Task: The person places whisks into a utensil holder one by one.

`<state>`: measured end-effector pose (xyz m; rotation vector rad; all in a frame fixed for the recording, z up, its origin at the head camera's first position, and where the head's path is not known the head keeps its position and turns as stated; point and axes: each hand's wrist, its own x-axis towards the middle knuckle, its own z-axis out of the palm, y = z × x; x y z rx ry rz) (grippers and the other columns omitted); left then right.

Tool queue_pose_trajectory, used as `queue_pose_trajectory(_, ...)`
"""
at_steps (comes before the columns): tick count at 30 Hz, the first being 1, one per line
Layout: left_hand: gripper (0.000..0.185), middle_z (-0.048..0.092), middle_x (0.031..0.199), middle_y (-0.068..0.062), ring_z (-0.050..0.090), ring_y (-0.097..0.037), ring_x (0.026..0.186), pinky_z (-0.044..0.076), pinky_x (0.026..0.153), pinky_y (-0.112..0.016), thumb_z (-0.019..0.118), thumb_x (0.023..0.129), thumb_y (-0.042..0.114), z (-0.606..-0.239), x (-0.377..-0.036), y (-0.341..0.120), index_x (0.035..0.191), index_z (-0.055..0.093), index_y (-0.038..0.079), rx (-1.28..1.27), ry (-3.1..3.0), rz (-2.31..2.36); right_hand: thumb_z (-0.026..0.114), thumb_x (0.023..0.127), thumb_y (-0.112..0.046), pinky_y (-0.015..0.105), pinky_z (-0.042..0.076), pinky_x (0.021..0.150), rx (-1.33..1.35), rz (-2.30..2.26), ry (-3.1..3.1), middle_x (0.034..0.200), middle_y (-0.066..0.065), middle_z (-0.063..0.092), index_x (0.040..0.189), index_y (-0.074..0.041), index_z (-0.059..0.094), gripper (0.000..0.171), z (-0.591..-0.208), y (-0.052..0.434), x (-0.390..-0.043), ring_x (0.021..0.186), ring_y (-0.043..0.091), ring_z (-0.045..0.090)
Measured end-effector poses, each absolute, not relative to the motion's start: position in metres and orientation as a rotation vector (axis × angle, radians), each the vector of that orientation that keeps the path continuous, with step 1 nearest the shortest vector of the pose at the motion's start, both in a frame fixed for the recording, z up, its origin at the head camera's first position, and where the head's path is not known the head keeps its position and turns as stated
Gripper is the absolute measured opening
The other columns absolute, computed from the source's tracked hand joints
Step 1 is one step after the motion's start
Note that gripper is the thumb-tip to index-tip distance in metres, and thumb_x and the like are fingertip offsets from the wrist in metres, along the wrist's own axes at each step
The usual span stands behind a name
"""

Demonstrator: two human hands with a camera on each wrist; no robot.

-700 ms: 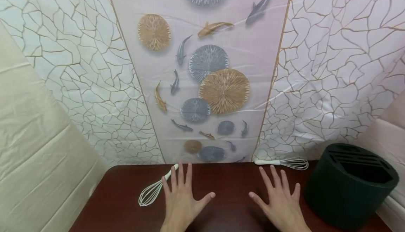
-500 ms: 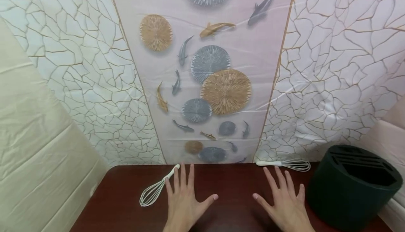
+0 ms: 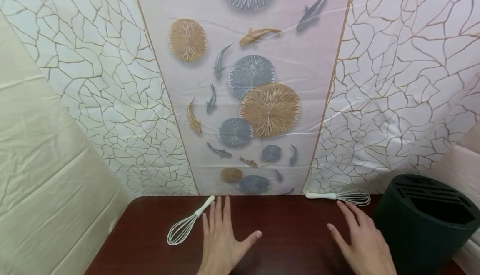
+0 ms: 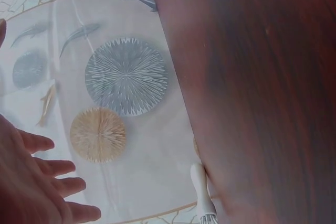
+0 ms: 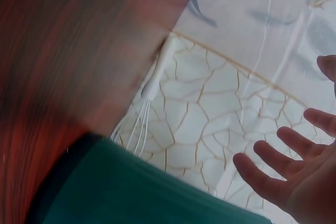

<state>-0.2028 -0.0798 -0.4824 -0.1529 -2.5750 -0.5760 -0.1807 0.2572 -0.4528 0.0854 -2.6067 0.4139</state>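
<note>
My left hand (image 3: 222,239) is held over the table with fingers spread and nothing in it. Just left of its fingertips lies a whisk (image 3: 190,221) with a white handle, slanting toward the back edge. In the left wrist view the whisk's handle (image 4: 200,187) shows at the table edge. My right hand (image 3: 364,239) has its fingers extended, holds nothing, and is close beside a dark green knife block (image 3: 423,225). Beyond its fingertips another white-handled whisk (image 3: 337,197) lies along the back edge. The right wrist view shows that whisk's handle (image 5: 159,69) next to the block.
The dark red-brown table (image 3: 150,241) ends at a patterned cloth backdrop (image 3: 258,141) with printed fish and round shapes. A cream padded panel (image 3: 45,162) rises on the left. The knife block has slots and a large opening on top.
My right hand has moved right toward the knife block, its fingers now closer together. The left hand shifts slightly right of its whisk. The head view drifts a little; both whisks lie in place.
</note>
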Motion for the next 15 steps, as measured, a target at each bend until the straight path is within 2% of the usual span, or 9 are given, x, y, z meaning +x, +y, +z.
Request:
queue_pose_trajectory(5,0.127,0.031,0.169,-0.022,0.026,-0.039,0.158,0.019,0.124,-0.064,0.060,0.076,0.093,-0.482,-0.200,-0.078,0.165,0.032,0.006,-0.159,-2.572,-0.651,0.083,0.090,-0.029,0.073,0.043,0.083,0.101,0.406,-2.433,0.138,0.027,0.054,0.137,-0.002,0.063,0.058,-0.453,0.269,-0.174,0.118,0.052,0.051)
queue_pose_trajectory(6,0.127,0.031,0.169,-0.022,0.026,-0.039,0.158,0.019,0.125,-0.063,0.060,0.076,0.093,-0.482,-0.199,-0.078,0.165,0.033,0.006,-0.156,-2.582,-0.675,0.081,0.093,-0.034,0.072,0.043,0.085,0.111,0.399,-2.384,0.136,0.027,0.056,0.134,-0.002,0.065,0.054,-0.453,0.272,-0.173,0.117,0.052,0.051)
queue_pose_trajectory(8,0.127,0.032,0.169,-0.022,0.027,-0.038,0.158,0.019,0.125,-0.062,0.061,0.076,0.092,-0.482,-0.198,-0.077,0.165,0.033,0.005,-0.156,-2.598,-0.731,0.067,0.101,-0.051,0.071,0.043,0.086,0.121,0.386,-2.289,0.132,0.027,0.059,0.128,0.000,0.068,0.057,-0.451,0.276,-0.172,0.115,0.051,0.052)
queue_pose_trajectory(12,0.127,0.031,0.170,-0.020,0.025,-0.036,0.159,0.018,0.126,-0.060,0.062,0.077,0.091,-0.482,-0.197,-0.075,0.166,0.031,0.006,-0.157,-2.622,-0.811,0.030,0.104,-0.075,0.068,0.044,0.085,0.095,0.363,-2.130,0.122,0.028,0.063,0.117,0.003,0.072,0.089,-0.446,0.285,-0.167,0.110,0.051,0.054)
queue_pose_trajectory(13,0.127,0.031,0.170,-0.020,0.026,-0.036,0.159,0.019,0.126,-0.060,0.064,0.077,0.090,-0.482,-0.196,-0.075,0.166,0.031,0.007,-0.161,-2.620,-0.826,0.027,0.104,-0.076,0.067,0.044,0.086,0.078,0.359,-2.104,0.120,0.028,0.063,0.114,0.004,0.072,0.092,-0.444,0.287,-0.166,0.108,0.051,0.054)
queue_pose_trajectory(15,0.125,0.032,0.169,-0.020,0.028,-0.036,0.158,0.021,0.126,-0.060,0.065,0.077,0.089,-0.482,-0.196,-0.074,0.166,0.031,0.007,-0.163,-2.613,-0.840,0.030,0.105,-0.072,0.066,0.043,0.090,0.059,0.350,-2.066,0.119,0.029,0.064,0.111,0.006,0.072,0.089,-0.440,0.292,-0.163,0.107,0.052,0.054)
